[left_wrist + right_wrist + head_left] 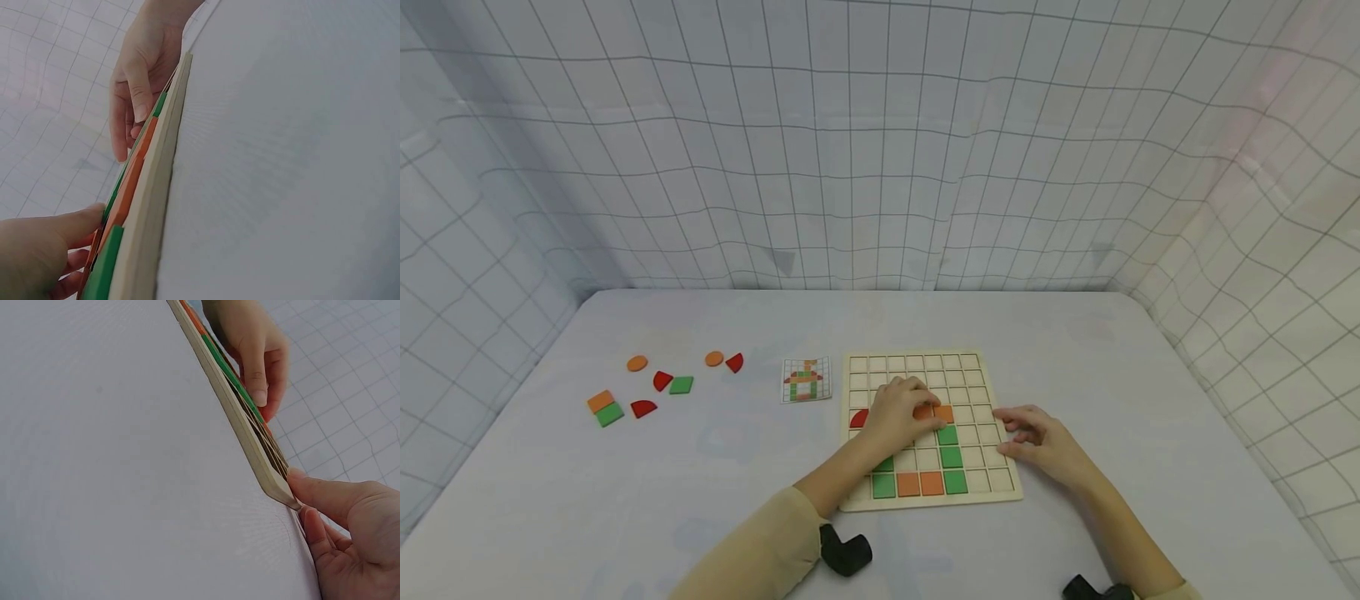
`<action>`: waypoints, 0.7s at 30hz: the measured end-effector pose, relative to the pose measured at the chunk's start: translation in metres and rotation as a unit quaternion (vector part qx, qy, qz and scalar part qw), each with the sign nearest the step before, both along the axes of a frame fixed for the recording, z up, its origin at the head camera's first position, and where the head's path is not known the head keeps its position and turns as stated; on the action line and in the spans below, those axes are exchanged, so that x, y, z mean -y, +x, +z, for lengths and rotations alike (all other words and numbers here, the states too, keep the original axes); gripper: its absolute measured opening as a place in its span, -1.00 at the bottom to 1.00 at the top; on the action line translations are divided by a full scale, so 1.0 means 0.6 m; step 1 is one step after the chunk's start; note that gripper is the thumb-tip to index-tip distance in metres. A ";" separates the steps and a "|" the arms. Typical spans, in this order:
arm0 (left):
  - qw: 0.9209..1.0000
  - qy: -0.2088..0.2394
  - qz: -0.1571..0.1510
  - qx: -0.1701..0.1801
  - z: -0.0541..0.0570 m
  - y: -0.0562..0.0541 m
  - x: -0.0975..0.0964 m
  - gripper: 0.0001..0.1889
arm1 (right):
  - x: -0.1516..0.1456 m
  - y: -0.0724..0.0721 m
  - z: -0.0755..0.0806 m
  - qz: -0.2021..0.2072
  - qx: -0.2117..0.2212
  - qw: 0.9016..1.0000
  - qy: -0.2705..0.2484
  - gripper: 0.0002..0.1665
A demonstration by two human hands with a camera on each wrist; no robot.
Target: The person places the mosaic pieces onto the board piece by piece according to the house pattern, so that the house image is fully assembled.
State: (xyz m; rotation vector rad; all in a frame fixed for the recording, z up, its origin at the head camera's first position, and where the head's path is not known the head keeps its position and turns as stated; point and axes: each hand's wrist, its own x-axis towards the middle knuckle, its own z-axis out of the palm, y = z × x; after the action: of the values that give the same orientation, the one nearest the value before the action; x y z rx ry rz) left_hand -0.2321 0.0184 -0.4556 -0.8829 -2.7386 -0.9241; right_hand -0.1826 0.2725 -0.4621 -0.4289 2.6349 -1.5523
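Note:
My left hand (pixel 897 414) reaches over a wooden grid board (pixel 1000 481), its thumb and fingertips about an orange square tile (pixel 922 412) in the grid. Right beside that tile is another orange square (pixel 944 413), with green squares (pixel 951 457) running down below it. A red quarter-circle piece (pixel 858 418) shows partly behind the left hand. Along the bottom, orange squares (pixel 931 483) lie between green ones. My right hand (pixel 1045 442) is at the board's right side, fingers and thumb apart, tips at the edge. In the right wrist view its thumb (pixel 319 490) touches the board's rim.
A small pattern card (pixel 806 380) lies left of the board. Farther left are loose pieces: orange circles (pixel 637 363), red quarter-circles (pixel 643 408), green squares (pixel 681 385) and an orange square (pixel 600 402). White grid-patterned cloth (pixel 880 167) surrounds the table.

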 end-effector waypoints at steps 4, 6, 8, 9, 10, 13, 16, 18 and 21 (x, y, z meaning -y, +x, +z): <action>1.000 0.006 -0.004 0.004 -0.001 0.000 0.001 -0.69 | 0.001 0.000 0.001 -0.004 0.005 1.000 0.006 -0.42; 1.000 0.008 -0.010 0.009 -0.001 -0.001 0.003 -0.68 | 0.002 0.001 0.001 -0.005 0.007 1.000 0.007 -0.42; 1.000 0.017 -0.016 0.017 0.001 -0.003 0.006 -0.66 | 0.002 0.001 0.003 -0.004 0.007 1.000 0.006 -0.42; 0.999 0.024 -0.018 0.022 0.002 -0.004 0.008 -0.66 | 0.002 0.001 0.003 -0.003 0.008 1.000 0.004 -0.42; 0.999 0.031 -0.019 0.024 0.004 -0.006 0.010 -0.66 | 0.002 0.001 0.004 -0.002 0.008 1.000 0.002 -0.42; 0.998 0.058 -0.018 0.024 0.010 -0.014 0.023 -0.66 | 0.002 0.001 0.005 -0.001 0.008 1.000 -0.003 -0.41; 0.996 0.081 -0.014 0.018 0.017 -0.025 0.046 -0.67 | 0.002 0.001 0.004 0.002 0.008 1.000 -0.006 -0.42; 0.995 0.097 -0.012 0.019 0.023 -0.031 0.066 -0.65 | 0.001 0.001 0.003 0.003 0.007 1.000 -0.008 -0.41; 0.994 0.109 0.000 0.018 0.028 -0.041 0.101 -0.63 | 0.001 0.000 0.001 0.004 0.006 1.000 -0.013 -0.42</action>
State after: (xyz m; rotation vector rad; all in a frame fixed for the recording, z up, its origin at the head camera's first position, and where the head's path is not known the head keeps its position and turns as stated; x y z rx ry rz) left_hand -0.2566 -0.0423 -0.4387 -0.8338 -2.5997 -1.2221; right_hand -0.1826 0.2722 -0.4617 -0.4315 2.6035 -1.5834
